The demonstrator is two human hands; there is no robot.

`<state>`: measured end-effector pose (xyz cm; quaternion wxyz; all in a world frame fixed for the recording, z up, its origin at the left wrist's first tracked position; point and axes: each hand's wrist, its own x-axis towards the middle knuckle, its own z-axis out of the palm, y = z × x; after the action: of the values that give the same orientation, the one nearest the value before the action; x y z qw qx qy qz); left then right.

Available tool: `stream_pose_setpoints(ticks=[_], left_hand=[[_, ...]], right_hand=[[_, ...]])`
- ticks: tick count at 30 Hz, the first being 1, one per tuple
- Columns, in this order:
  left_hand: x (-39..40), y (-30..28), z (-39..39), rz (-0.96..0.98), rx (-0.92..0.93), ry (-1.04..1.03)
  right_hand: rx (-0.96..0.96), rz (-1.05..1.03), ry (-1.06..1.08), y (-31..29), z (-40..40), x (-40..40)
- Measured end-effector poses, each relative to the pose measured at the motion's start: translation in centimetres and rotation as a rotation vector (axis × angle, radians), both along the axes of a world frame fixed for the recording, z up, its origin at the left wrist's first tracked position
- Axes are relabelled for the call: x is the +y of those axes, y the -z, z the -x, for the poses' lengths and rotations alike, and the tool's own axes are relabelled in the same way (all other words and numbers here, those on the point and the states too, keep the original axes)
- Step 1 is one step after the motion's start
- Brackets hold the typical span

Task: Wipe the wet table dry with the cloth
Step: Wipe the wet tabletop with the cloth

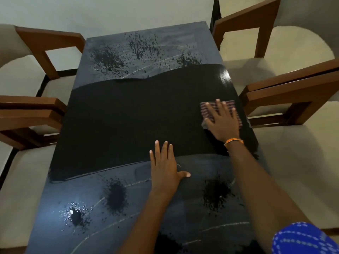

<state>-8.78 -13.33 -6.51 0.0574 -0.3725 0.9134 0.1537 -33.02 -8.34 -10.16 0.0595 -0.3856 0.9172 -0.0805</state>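
1. At the near right corner of the picture a blue sleeve (300,239) with pale dotted lines covers the person's right upper arm; the bare forearm runs from it toward the table's right edge.
2. The table (55,208) is long, dark and glossy, running away from the person. Its near end carries wet patches: a shiny puddle (75,215) with scattered droplets toward the near left corner, a dark speckled splash (116,196) right of it, and another splash (216,195) toward the right edge.
3. The left hand (164,167) lies palm down on the table a little right of the midline. Its fingers (161,153) are straight and close together, pointing toward the far end, the thumb stuck out to the right; it holds nothing.
4. A broad black band (119,121) crosses the middle of the table from left edge to right edge, darker than both ends, with wavy borders. The left hand's fingertips reach onto it.
5. The right hand (222,123) presses flat on the cloth (206,110) near the right edge, within the black band. Its fingers are spread wide over the fabric. An orange bracelet (233,141) circles the wrist.
6. The cloth is striped red and white, bunched under the palm, lying on the table just inside the right edge.
7. The far end bears more speckled droplets (143,46) and faint pale streaks.
8. Wooden-armed chairs with cream seats stand along both long edges: two at the left (42,44) and two at the right (286,92).
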Motion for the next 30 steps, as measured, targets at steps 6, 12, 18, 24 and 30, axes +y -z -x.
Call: stream_pose_setpoints(ticks=[6, 12, 18, 24, 30], left_hand=[[2.4, 0.8, 2.4, 0.013, -0.042, 0.103], [3.4, 0.6, 3.6, 0.033, -0.13, 0.1], [3.5, -0.1, 4.0, 0.028, -0.182, 0.104], [3.7, -0.9, 4.3, 0.023, -0.217, 0.137], [3.6, -1.4, 4.9, 0.045, -0.309, 0.197]], right_hand=[[-0.055, 0.009, 0.173, -0.1, 5.0, 4.4], [-0.067, 0.037, 0.153, -0.5, 2.6, 7.0], [-0.067, 0.019, 0.158, -0.5, -4.7, 15.3], [-0.086, -0.001, 0.199, -0.5, -8.0, 18.2], [-0.088, -0.034, 0.115, -0.7, 0.0, 9.8]])
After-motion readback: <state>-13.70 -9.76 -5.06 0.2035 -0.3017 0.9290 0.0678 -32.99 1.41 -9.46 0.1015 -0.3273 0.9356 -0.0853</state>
